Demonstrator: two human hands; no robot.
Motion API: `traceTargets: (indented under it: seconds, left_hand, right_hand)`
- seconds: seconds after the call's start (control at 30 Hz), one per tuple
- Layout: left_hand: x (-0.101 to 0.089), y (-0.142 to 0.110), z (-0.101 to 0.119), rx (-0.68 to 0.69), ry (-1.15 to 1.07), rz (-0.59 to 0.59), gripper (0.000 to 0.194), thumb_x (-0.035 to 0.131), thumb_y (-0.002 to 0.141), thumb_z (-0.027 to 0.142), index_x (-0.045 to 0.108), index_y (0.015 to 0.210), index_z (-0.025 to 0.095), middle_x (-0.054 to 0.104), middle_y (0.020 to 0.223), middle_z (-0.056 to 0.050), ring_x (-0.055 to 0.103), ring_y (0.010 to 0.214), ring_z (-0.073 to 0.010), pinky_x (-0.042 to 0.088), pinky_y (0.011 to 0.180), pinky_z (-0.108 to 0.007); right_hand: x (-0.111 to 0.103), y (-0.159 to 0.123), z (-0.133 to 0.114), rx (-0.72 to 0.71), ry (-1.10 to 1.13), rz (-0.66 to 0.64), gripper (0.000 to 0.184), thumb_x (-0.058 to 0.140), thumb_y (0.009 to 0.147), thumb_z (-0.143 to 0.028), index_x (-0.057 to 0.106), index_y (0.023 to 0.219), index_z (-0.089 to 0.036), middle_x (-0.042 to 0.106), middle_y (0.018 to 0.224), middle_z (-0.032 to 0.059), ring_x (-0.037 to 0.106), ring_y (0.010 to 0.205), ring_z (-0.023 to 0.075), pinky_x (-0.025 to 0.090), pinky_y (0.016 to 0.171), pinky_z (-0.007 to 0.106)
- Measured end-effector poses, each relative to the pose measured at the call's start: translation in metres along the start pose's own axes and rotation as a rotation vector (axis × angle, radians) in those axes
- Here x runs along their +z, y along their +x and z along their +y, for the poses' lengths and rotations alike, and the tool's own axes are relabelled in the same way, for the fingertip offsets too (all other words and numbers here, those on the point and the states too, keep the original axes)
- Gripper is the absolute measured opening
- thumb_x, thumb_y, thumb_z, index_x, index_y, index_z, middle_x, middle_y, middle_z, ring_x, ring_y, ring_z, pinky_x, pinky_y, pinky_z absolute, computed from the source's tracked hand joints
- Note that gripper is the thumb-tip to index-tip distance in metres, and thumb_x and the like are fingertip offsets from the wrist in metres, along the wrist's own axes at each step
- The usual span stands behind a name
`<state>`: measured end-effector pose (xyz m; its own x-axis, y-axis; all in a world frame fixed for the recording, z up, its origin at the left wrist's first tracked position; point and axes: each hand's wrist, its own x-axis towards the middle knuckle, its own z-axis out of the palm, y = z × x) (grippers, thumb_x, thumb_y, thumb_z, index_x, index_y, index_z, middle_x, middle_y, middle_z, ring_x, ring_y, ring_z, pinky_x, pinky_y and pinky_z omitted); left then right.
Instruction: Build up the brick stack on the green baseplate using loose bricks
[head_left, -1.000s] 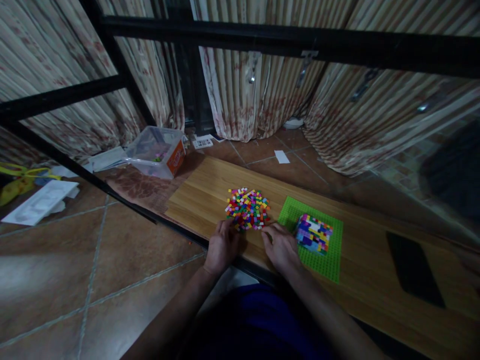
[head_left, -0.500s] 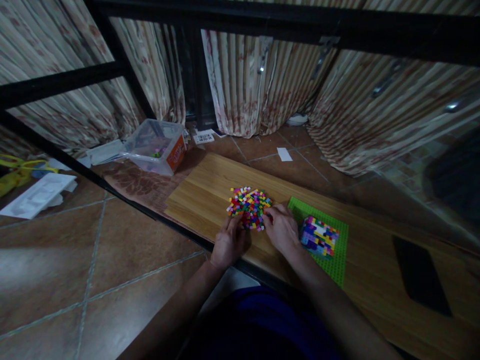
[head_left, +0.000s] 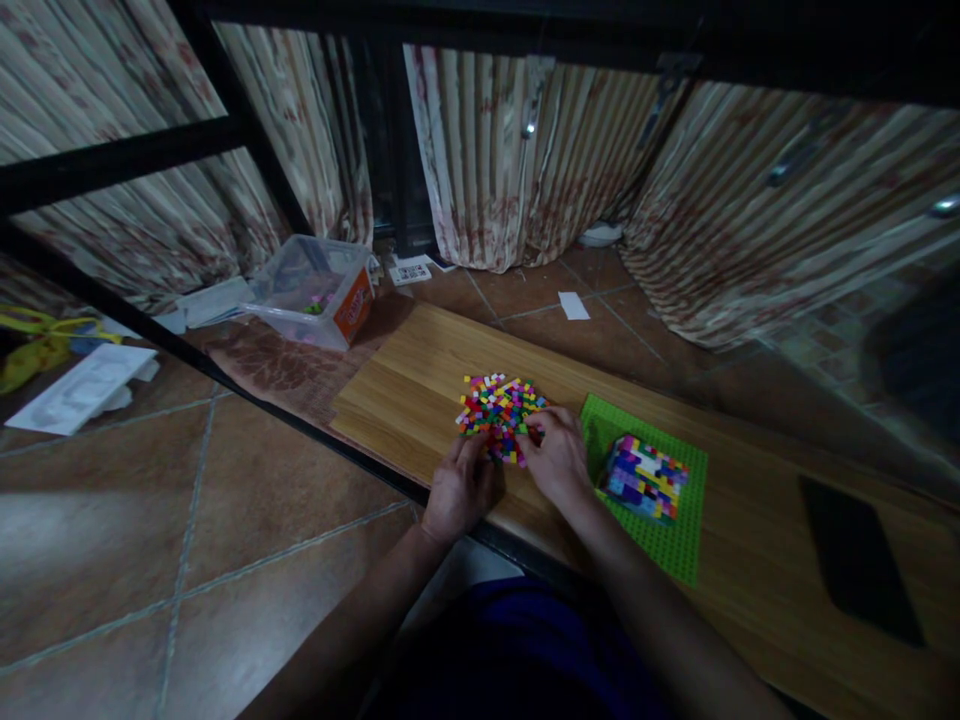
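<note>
A heap of small multicoloured toy building bricks (head_left: 501, 402) lies on the wooden table. At its near left edge is my left hand (head_left: 460, 485), its fingers curled down and closed at the bricks. My right hand (head_left: 556, 452) bends over the heap's right side with thumb and fingers drawn together. Whatever sits between the fingertips of either hand is too small to make out. Right of that hand, a green studded baseplate (head_left: 684, 545) carries a blocky build of mixed-colour bricks (head_left: 646, 478). My right hand and forearm cover part of the plate's near left side.
A dark flat slab (head_left: 861, 555) lies on the wooden table (head_left: 405, 370) at the right. Past the left end stands a clear plastic tub (head_left: 311, 295) with an orange label. A white moulded tray (head_left: 82, 388) and a white paper (head_left: 574, 306) lie on the tiled floor.
The view has shifted slightly, so the baseplate sits a little further right. My right fingers have moved slightly left, in over the bricks. My left hand stays nearly in place.
</note>
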<state>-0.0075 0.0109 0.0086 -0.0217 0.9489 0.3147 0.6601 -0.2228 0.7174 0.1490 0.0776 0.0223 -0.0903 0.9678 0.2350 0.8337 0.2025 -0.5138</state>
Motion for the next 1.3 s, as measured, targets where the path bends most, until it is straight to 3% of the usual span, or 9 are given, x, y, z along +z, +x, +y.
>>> traceTargets:
  seconds: [0.17,0.27,0.37,0.47,0.6,0.77,1.07,1.3]
  left_hand:
    - [-0.002,0.000,0.001,0.002,-0.033,0.005,0.037,0.055,0.086,0.016,0.054,0.123,0.017,0.063,0.109,-0.009,0.064,0.096,-0.0179,0.054,0.085,-0.029]
    - [-0.004,-0.001,0.003,-0.012,-0.105,0.040,0.034,0.055,0.088,0.019,0.055,0.122,0.018,0.063,0.111,-0.009,0.063,0.100,-0.0186,0.053,0.087,-0.031]
    - [-0.005,0.000,0.014,-0.039,-0.276,0.054,0.035,0.057,0.089,0.025,0.055,0.123,0.020,0.063,0.111,-0.009,0.063,0.098,-0.0189,0.052,0.088,-0.033]
    - [-0.002,0.001,0.030,-0.096,-0.564,-0.058,0.034,0.061,0.088,0.031,0.059,0.120,0.020,0.066,0.103,-0.008,0.064,0.093,-0.0184,0.052,0.084,-0.032]
    - [0.009,0.002,0.051,-0.208,-0.839,-0.197,0.025,0.063,0.086,0.034,0.066,0.106,0.018,0.068,0.090,-0.005,0.064,0.083,-0.0160,0.052,0.077,-0.028]
    - [0.020,0.000,0.066,-0.303,-1.010,-0.219,0.024,0.069,0.081,0.034,0.066,0.098,0.017,0.066,0.079,-0.001,0.061,0.070,-0.0123,0.051,0.069,-0.025]
    - [0.032,-0.004,0.081,-0.288,-0.974,-0.280,0.022,0.068,0.082,0.034,0.066,0.097,0.018,0.066,0.082,-0.001,0.061,0.074,-0.0126,0.050,0.070,-0.024]
    - [0.044,-0.008,0.086,-0.276,-0.883,-0.270,0.019,0.064,0.085,0.036,0.065,0.089,0.017,0.063,0.074,0.000,0.057,0.069,-0.0116,0.048,0.068,-0.023]
  right_hand:
    - [-0.006,-0.005,-0.004,0.074,0.245,-0.022,0.010,0.058,0.079,-0.027,0.066,0.081,-0.022,0.068,0.083,0.0036,0.062,0.080,0.0208,0.048,0.080,0.035]
    - [-0.021,-0.015,-0.010,0.114,0.409,-0.028,0.014,0.059,0.081,-0.032,0.068,0.086,-0.022,0.070,0.084,0.0025,0.064,0.078,0.0193,0.049,0.076,0.033]
    - [-0.039,-0.029,-0.018,0.057,0.551,-0.031,0.017,0.060,0.083,-0.032,0.071,0.091,-0.022,0.072,0.090,0.0036,0.065,0.081,0.0184,0.051,0.075,0.031]
    - [-0.055,-0.043,-0.023,0.015,0.621,-0.037,0.017,0.060,0.085,-0.030,0.072,0.095,-0.022,0.072,0.096,0.0041,0.066,0.088,0.0182,0.052,0.079,0.031]
    - [-0.069,-0.059,-0.018,0.004,0.567,-0.058,0.020,0.055,0.089,-0.027,0.070,0.102,-0.024,0.071,0.100,0.0039,0.066,0.091,0.0176,0.052,0.082,0.032]
    - [-0.082,-0.075,-0.003,0.129,0.471,-0.011,0.024,0.055,0.090,-0.031,0.067,0.109,-0.022,0.070,0.104,0.0057,0.067,0.092,0.0181,0.053,0.082,0.032]
    - [-0.092,-0.089,0.004,0.109,0.411,0.025,0.019,0.053,0.092,-0.029,0.070,0.096,-0.022,0.070,0.092,0.0043,0.067,0.085,0.0173,0.051,0.076,0.029]
    - [-0.087,-0.097,0.010,0.088,0.320,0.105,0.022,0.050,0.094,-0.028,0.071,0.092,-0.025,0.070,0.090,0.0038,0.066,0.083,0.0180,0.051,0.075,0.030]
